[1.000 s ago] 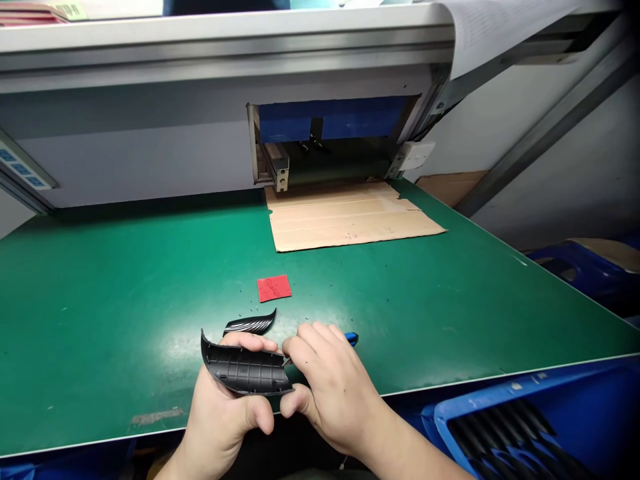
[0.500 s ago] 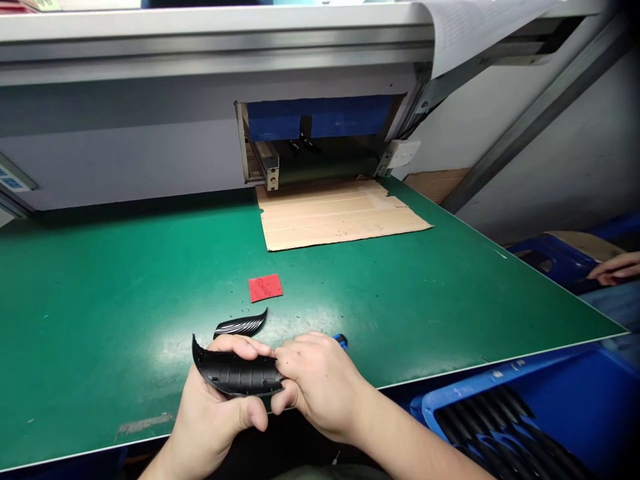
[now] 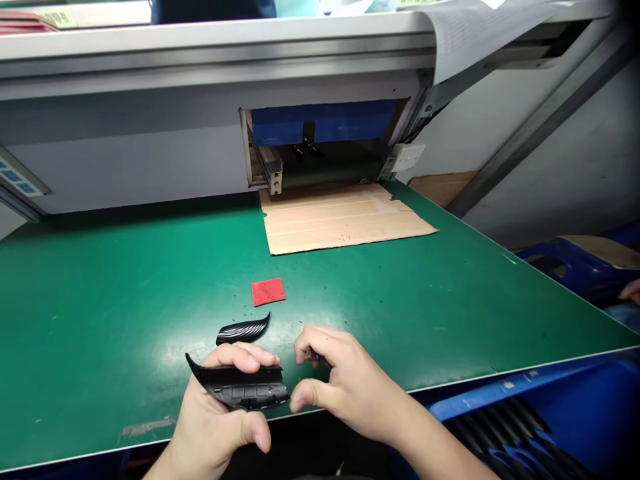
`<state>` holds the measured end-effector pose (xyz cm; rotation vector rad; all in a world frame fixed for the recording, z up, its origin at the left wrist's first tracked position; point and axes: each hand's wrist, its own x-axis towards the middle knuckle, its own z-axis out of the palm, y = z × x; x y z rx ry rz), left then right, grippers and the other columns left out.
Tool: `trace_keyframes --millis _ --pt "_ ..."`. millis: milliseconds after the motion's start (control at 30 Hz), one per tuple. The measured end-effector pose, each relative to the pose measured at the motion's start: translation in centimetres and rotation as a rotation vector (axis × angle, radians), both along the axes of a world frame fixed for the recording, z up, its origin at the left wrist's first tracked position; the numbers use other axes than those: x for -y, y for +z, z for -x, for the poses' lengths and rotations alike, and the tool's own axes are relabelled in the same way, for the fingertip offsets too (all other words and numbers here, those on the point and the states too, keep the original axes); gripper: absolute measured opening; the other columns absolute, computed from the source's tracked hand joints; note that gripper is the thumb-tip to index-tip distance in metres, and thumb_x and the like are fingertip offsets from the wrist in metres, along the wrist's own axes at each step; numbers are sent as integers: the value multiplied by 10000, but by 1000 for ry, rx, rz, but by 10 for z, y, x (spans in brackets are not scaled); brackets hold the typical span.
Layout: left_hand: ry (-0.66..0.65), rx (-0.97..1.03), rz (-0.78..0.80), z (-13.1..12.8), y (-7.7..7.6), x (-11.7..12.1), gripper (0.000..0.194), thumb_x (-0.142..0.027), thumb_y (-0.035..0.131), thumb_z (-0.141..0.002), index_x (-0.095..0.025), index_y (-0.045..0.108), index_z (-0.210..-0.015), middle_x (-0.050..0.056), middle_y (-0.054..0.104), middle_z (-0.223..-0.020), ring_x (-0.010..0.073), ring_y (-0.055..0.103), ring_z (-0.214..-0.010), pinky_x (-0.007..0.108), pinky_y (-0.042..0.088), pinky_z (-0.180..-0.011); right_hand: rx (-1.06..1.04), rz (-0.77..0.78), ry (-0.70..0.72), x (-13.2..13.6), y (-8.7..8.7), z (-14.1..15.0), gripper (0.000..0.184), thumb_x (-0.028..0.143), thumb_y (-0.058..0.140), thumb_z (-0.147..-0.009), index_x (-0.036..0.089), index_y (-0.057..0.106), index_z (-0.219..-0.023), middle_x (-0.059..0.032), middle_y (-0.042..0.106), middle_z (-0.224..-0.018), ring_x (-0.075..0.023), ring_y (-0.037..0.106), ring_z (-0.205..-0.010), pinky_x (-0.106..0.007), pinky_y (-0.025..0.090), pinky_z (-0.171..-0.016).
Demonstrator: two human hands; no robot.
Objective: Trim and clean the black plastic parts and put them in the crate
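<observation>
- Since half a second ago the right hand (image 3: 345,387) has come off the cover (image 3: 240,388), and a gap now shows between its thumb and the cover's right end; the blue tool end that stuck out past the knuckles is hidden.
- Cover: a black plastic shell, long and curved, tapering to a point at its left end, with a ribbed grid on the face turned up. It sits just above the near edge of the table (image 3: 100,320), held in the left hand (image 3: 220,413).
- Left hand: palm up, fingers curled over the far edge of the cover, thumb under the near edge, pinching it.
- Right hand: knuckles up, fingers bent and drawn together around a small dark tool (image 3: 314,356), thumb stretched toward the cover.
- Trim (image 3: 243,329): a glossy black leaf-shaped piece with fine light streaks, lying flat on the table just beyond the left fingers.
- Red square (image 3: 269,292): thin, matte, flat on the table farther back.
- Cardboard (image 3: 345,219): a flat brown creased sheet at the machine's opening.
- Table: smooth green mat with a soft glare and tiny black specks.
</observation>
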<state>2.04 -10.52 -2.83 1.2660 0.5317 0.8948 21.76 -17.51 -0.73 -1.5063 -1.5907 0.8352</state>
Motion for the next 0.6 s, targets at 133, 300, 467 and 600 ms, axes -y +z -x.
trace_keyframes --millis 133,300,467,600 --pt "-20 -28 -6 0 -3 0 493 -215 886 -557 -301 613 -958 -11 644 -1009 190 604 -997 273 521 -865 -85 -99 134 5 2 6 244 413 613 -951 197 559 -852 31 537 -792 -136 490 -721 -244 371 -682" --pt "53 -222 -62 4 11 -21 372 -477 660 -796 -287 535 -1090 26 619 -1059 208 568 -1052 306 474 -900 192 -232 61 -4 -15 -9 442 475 427 -1031 177 492 -711 27 511 -667 -135 448 -621 -273 301 -647" --pt "33 -960 -510 5 25 -52 355 -476 562 -851 -254 567 -1128 76 630 -1021 292 578 -963 390 440 -804 613 -288 -155 -18 -49 -42 530 538 336 -1035 175 484 -678 -5 499 -645 -169 444 -622 -298 252 -626" --pt "-98 -1193 -912 -5 15 -65 255 -309 596 -846 -214 623 -1080 100 616 -1030 305 548 -948 422 409 -812 728 -268 -179 -20 -65 -51 486 447 292 -1053 183 513 -711 -13 498 -663 -183 467 -633 -303 264 -635"
